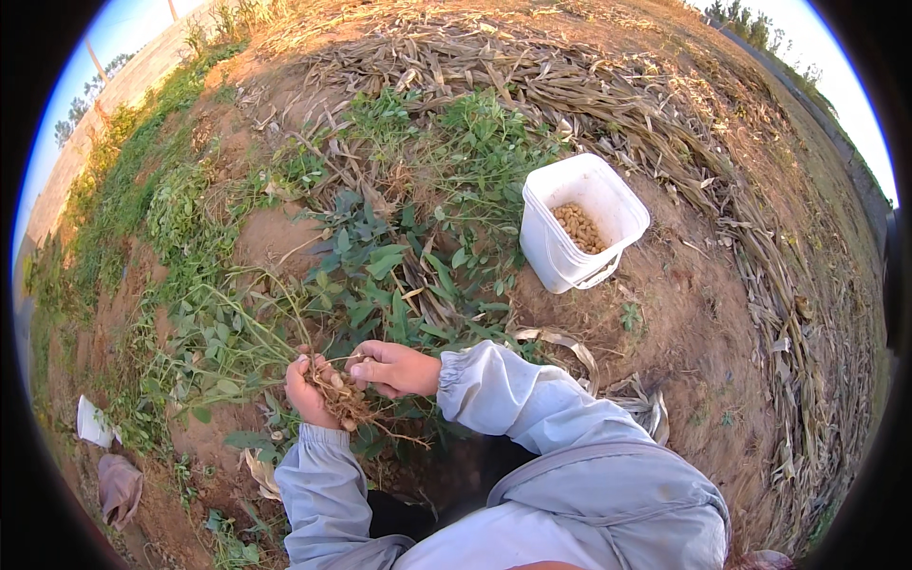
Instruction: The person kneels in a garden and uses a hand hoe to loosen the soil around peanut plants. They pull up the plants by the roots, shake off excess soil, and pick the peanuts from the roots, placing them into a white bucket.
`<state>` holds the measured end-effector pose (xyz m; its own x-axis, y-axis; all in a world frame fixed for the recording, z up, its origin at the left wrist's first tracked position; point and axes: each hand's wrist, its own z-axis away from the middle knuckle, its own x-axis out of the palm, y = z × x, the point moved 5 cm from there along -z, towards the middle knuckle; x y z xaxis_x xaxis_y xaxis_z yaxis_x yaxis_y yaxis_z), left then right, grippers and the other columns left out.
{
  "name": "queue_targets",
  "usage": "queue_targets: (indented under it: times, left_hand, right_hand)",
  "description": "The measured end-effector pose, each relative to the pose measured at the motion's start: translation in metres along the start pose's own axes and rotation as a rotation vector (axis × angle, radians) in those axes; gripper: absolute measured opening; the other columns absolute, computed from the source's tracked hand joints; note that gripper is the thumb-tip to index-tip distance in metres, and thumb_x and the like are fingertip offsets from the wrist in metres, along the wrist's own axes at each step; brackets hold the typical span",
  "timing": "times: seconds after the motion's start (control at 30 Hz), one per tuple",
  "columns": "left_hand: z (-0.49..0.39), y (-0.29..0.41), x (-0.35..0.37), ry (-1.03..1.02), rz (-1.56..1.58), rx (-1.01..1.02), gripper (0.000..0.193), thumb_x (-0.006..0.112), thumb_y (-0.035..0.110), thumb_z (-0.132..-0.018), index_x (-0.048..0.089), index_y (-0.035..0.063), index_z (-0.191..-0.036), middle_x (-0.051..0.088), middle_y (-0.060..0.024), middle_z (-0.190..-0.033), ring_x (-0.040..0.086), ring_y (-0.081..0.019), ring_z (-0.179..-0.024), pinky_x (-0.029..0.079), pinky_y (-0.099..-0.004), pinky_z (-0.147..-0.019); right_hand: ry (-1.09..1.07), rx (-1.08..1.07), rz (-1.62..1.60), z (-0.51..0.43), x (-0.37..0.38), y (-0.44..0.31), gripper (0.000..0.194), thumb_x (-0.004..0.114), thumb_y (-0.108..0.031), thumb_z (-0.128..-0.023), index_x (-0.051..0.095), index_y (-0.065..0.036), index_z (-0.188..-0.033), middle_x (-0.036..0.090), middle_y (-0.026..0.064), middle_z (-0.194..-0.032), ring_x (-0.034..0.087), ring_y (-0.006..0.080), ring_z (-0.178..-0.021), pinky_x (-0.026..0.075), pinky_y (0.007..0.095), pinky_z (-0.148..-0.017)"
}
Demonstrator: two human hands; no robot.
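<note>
My left hand (309, 393) grips an uprooted peanut plant (249, 331) just where the stems meet the roots. Its leafy stems spread to the left, while the tangled brown roots (345, 402) hang to the right with a few pale peanut pods among them. Close beside it, my right hand (390, 368) pinches a thin root strand at the plant, and a pod seems to sit between thumb and fingers, partly hidden. To the upper right stands a white plastic bucket (538, 235), upright, holding a layer of peanuts (578, 228) at its bottom.
Low green plants (395, 285) grow beyond my hands. Dry corn stalks (570, 85) lie in a curved band across the back and right. At the left are a second white container (94, 422) and a brownish cloth (120, 488). Bare soil (684, 342) surrounds the bucket.
</note>
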<state>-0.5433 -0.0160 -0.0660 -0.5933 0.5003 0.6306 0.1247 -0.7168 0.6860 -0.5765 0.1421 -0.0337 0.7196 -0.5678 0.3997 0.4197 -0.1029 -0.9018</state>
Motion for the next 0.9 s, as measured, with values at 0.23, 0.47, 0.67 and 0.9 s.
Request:
queue_targets:
  times: [0.23, 0.47, 0.67, 0.9]
  left_hand:
    - [0.006, 0.0, 0.008, -0.019, -0.193, 0.152, 0.021, 0.049, 0.01, -0.08, 0.055, -0.0006, -0.097, 0.053, -0.0073, -0.07, 0.051, -0.0138, -0.056, 0.041, -0.0243, -0.048]
    - [0.012, 0.005, 0.014, 0.024, -0.223, 0.199, 0.02, 0.052, 0.013, -0.081, 0.057, -0.0003, -0.095, 0.055, -0.0051, -0.073, 0.052, -0.013, -0.06, 0.042, -0.0235, -0.053]
    - [0.003, -0.001, 0.004, 0.006, -0.063, -0.003, 0.021, 0.047, 0.014, -0.083, 0.049, 0.0072, -0.102, 0.044, -0.0024, -0.067, 0.038, -0.0112, -0.048, 0.033, -0.0256, -0.043]
    - [0.001, 0.003, 0.008, -0.301, 0.258, -0.092, 0.021, 0.045, 0.017, -0.083, 0.05, 0.0069, -0.101, 0.047, -0.0036, -0.068, 0.042, -0.0124, -0.05, 0.036, -0.0266, -0.044]
  right_hand:
    - [0.049, -0.061, 0.228, -0.013, 0.003, 0.011, 0.029, 0.061, -0.026, -0.087, 0.055, 0.001, -0.095, 0.058, 0.0041, -0.076, 0.053, 0.0098, -0.066, 0.043, 0.0257, -0.06]
    - [0.039, -0.038, 0.264, -0.003, 0.0, -0.004, 0.021, 0.053, -0.02, -0.091, 0.047, -0.001, -0.096, 0.058, 0.0068, -0.077, 0.049, 0.0093, -0.054, 0.041, 0.0239, -0.049]
    - [0.104, -0.051, -0.129, 0.001, -0.007, 0.0, 0.016, 0.046, -0.015, -0.091, 0.044, -0.003, -0.101, 0.052, 0.0048, -0.072, 0.036, 0.0077, -0.044, 0.03, 0.0237, -0.038]
    - [0.048, -0.09, 0.208, 0.0, -0.004, -0.004, 0.019, 0.042, -0.017, -0.093, 0.047, 0.0, -0.102, 0.05, 0.0011, -0.066, 0.04, 0.0069, -0.048, 0.033, 0.0226, -0.043]
